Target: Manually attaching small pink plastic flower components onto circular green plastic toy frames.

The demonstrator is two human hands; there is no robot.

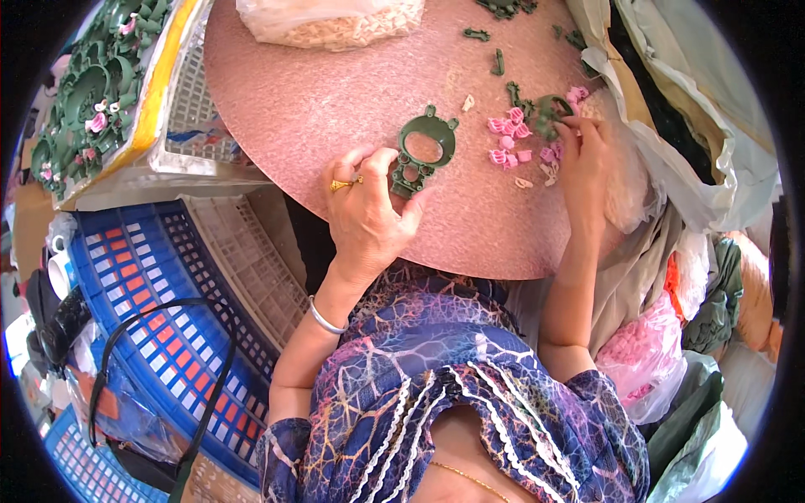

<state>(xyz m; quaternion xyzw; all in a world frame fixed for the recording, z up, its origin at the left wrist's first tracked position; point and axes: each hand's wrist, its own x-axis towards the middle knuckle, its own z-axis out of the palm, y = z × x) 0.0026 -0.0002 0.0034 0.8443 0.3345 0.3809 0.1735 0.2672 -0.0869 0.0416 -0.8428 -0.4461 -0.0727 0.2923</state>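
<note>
Showing a large round opening and a smaller one, a dark-green plastic frame (447, 144) sat at two o'clock from the left hand (366, 197), grasped by it, a blurred green piece (549, 106) at ten o'clock from the right hand (586, 152), whose hold I could not tell

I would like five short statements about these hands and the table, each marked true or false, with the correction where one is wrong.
1. The left hand holds a green part with a round opening. True.
2. A gold ring is worn on the right hand. False: the gold ring is on the left hand.
3. Pink pieces lie on the table, left of the right hand. True.
4. The plastic bag at the far side holds green parts. False: the plastic bag holds pale pieces.
5. A blue basket is off the table, to the left. True.
</note>
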